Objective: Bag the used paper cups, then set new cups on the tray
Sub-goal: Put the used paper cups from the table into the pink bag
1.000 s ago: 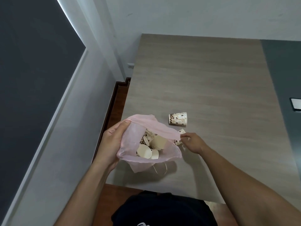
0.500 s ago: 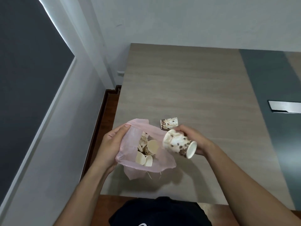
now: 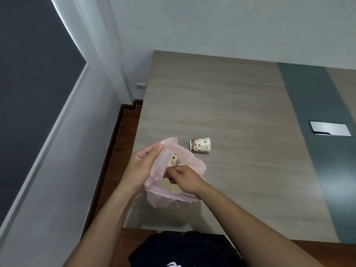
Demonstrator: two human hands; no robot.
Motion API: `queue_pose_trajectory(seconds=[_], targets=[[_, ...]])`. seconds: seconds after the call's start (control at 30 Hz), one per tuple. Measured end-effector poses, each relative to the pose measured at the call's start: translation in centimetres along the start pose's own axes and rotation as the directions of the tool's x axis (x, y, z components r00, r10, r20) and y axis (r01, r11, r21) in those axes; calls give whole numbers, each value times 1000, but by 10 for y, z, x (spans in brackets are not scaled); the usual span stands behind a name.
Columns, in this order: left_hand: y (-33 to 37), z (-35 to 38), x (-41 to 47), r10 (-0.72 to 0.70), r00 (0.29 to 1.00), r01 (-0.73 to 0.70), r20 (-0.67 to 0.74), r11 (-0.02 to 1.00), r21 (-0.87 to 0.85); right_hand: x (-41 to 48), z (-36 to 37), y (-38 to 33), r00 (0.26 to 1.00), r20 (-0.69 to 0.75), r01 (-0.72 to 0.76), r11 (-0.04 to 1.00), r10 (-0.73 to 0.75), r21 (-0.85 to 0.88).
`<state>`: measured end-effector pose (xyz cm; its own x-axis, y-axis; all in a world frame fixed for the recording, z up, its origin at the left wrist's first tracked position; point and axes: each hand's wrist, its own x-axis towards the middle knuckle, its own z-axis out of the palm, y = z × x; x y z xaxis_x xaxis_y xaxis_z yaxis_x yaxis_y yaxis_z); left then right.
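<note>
Pink bag: thin, crinkly, see-through plastic bag, slumped on the near left corner of the table, its mouth held wide so cups can drop in.
Left hand: left hand grips the bag's left rim, thumb on top and fingers curled under the film, pinching it to keep the opening up.
Right hand: right hand sits over the bag's mouth, fingers curled down inside; whether they pinch a cup or have let go cannot be told.
Bagged cups: cream paper shapes show inside the film, jumbled on their sides, some with a brown bean print.
Loose cup: one paper cup, cream with brown bean print, lies on its side just beyond the bag, apart from it; likely the next to go in.
Table: matte wood-grain table, pale grey-brown, with a dark grey strip at the right.
Metal plate: flat, shiny rectangle set in that strip.
Tray and new cups: not in view.
</note>
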<state>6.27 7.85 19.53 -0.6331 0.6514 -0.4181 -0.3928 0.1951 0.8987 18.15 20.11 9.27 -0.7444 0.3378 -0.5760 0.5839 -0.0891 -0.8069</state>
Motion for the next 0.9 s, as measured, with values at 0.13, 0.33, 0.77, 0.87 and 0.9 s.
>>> queue_pose_trajectory(seconds=[0.13, 0.33, 0.77, 0.87, 0.9], targets=[[-9, -18, 2, -40, 992, 21, -116, 987, -162, -1, -19, -11, 994, 107, 6, 999, -11, 42], [-26, -42, 9, -64, 976, 8, -209, 967, -256, -2, -85, -31, 994, 57, 84, 989, -92, 123], [-30, -18, 33, -103, 964, 31, -244, 959, -281, 58, -155, 41, 846, -466, -92, 932, 259, 351], [-35, -13, 34, -105, 957, 34, -269, 966, -255, 80, -164, 52, 852, -469, -153, 968, 232, 199], [-37, -12, 33, -109, 955, 40, -276, 969, -243, 88, -166, 54, 858, -460, -169, 971, 228, 167]])
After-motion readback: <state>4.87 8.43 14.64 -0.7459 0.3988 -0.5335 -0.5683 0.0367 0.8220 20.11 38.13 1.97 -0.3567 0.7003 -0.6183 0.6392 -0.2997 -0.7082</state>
